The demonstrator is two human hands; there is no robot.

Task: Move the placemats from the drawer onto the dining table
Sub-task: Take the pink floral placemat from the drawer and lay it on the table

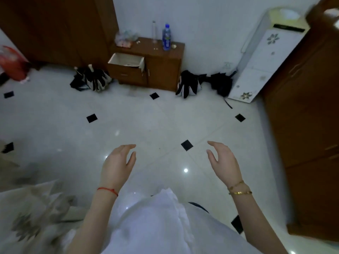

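White tiled floor (146,125) with black diamond insets, white wall behind. Landmark: small brown cabinet (152,66) against that wall.

Left of the cabinet, a tall brown wardrobe (55,28); right of it, a white water dispenser (266,54). Folded dark umbrellas lie on the floor on either side of the cabinet. On its top stands a blue-capped bottle (166,37).

Drawer (126,60), upper left of the cabinet, is pulled open; pale lining shows, and whether placemats lie inside cannot be told.

Well in front of the cabinet, left hand (117,162) and right hand (223,160) hang out ahead, fingers loose and slightly curved, grasping nothing.

Judgement: approach step. Best to close in squarely on the drawer, step between the umbrellas, look inside, then lift any mats flat with both hands.
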